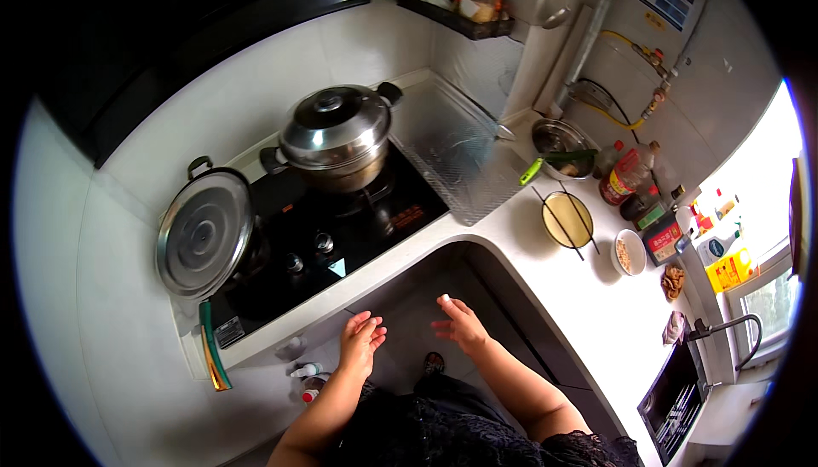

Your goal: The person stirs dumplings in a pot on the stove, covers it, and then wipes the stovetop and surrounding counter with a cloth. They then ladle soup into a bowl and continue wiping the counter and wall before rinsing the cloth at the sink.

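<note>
My left hand (361, 344) and my right hand (461, 325) hang in the air in front of the counter edge, palms roughly facing each other. Both hold nothing, and their fingers are loosely spread. Ahead of them lies a black glass cooktop (298, 296) with two round knobs (324, 243). A lidded steel pot (337, 139) with black handles stands on the far burner. On the left burner sits a wide pan (204, 233) under a flat grey lid. A green-handled utensil or strip (215, 348) hangs at the cooktop's left front corner.
On the white counter (545, 296) to the right are a pale yellow bowl (568, 218) with two dark chopsticks across it, a small white bowl (629, 254), a steel bowl (562, 147) and several sauce bottles (628, 175). A sink (675, 403) lies farther right. Bottles (308, 371) stand low at left.
</note>
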The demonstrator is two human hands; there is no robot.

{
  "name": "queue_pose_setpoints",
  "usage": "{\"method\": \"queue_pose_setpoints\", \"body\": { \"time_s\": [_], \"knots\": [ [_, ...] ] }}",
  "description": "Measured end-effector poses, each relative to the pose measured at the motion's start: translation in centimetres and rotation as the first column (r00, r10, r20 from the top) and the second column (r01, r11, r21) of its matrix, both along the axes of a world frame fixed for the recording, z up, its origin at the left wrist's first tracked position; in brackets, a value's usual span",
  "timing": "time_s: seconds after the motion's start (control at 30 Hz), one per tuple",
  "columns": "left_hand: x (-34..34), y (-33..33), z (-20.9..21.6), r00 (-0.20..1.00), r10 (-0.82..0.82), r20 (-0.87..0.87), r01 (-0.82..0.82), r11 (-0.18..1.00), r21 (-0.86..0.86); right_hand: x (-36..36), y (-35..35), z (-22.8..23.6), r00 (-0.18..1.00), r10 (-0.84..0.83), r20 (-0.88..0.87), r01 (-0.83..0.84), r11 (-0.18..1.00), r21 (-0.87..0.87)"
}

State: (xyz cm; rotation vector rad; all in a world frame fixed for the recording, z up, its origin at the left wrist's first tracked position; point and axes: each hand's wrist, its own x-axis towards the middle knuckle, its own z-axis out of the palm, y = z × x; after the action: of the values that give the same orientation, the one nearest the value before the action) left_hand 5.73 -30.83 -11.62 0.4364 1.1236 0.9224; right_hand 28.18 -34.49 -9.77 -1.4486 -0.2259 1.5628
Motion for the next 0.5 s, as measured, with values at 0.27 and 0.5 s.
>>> {"method": "queue_pose_setpoints", "body": {
  "time_s": [0.27,0.5],
  "knots": [
    [7.7,0.6,1.1,0.981,-0.193,0.024,0.193,0.981,0.008,8.8,-5.2,-1.3,0.963,-0.245,0.108,0.234,0.966,0.109],
    [11.2,1.7,2.9,0.916,-0.401,-0.010,0.401,0.916,0.013,11.2,-8.3,-2.3,0.972,-0.234,-0.031,0.235,0.970,0.053]
  ]
}}
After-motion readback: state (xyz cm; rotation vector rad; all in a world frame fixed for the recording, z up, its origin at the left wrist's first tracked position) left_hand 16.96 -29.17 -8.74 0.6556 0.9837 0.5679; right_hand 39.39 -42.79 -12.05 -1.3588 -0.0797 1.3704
